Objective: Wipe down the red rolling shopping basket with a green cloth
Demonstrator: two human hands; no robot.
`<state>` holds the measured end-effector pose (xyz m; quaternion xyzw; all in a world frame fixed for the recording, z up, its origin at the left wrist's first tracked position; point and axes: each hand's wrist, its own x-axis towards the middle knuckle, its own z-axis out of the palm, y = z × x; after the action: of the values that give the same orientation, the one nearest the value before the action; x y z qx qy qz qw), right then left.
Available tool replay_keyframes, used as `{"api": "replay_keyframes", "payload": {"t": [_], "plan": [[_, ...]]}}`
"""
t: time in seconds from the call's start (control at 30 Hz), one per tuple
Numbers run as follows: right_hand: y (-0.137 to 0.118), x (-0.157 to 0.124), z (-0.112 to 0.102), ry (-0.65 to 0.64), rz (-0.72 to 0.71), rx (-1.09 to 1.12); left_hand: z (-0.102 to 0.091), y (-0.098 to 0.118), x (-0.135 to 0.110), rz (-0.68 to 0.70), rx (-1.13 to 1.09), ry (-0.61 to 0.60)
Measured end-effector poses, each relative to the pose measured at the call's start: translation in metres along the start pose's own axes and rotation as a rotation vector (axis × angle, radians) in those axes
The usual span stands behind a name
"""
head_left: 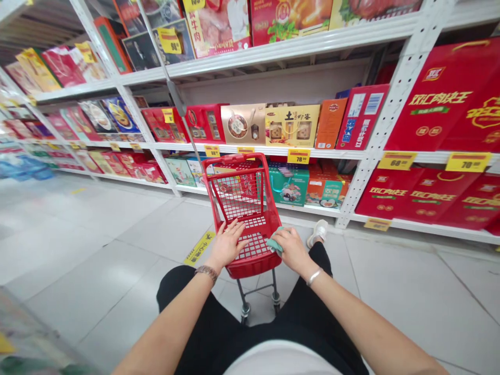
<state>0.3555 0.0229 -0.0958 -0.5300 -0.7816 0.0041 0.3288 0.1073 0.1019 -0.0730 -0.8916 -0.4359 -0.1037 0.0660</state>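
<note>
The left hand [228, 244] lies spread flat, fingers apart, on the wire basket of one red shopping cart [234, 162], while the right hand [291, 250] curls around one green cloth [275, 243], pinching it against the basket's rim. Each wrist wears one bracelet [207, 273], and the cart stands on the tiled floor [117, 276] with two wheels [245, 312] in view, just beside one white shoe [319, 233]. Ahead, a white metal shelf [273, 151] holds many boxes, with three yellow price tags [299, 156] along one shelf edge to the cart's right.
</note>
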Motion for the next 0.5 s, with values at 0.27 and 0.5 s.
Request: {"api": "replay_keyframes", "payload": {"t": [0.27, 0.5], "plan": [[-0.034, -0.048, -0.014, -0.004, 0.028, -0.118, -0.002, 0.009, -0.016, 0.111, -0.058, 0.047], [-0.099, -0.037, -0.002, -0.199, -0.065, -0.066, -0.001, -0.042, -0.027, -0.105, 0.055, 0.047]]}}
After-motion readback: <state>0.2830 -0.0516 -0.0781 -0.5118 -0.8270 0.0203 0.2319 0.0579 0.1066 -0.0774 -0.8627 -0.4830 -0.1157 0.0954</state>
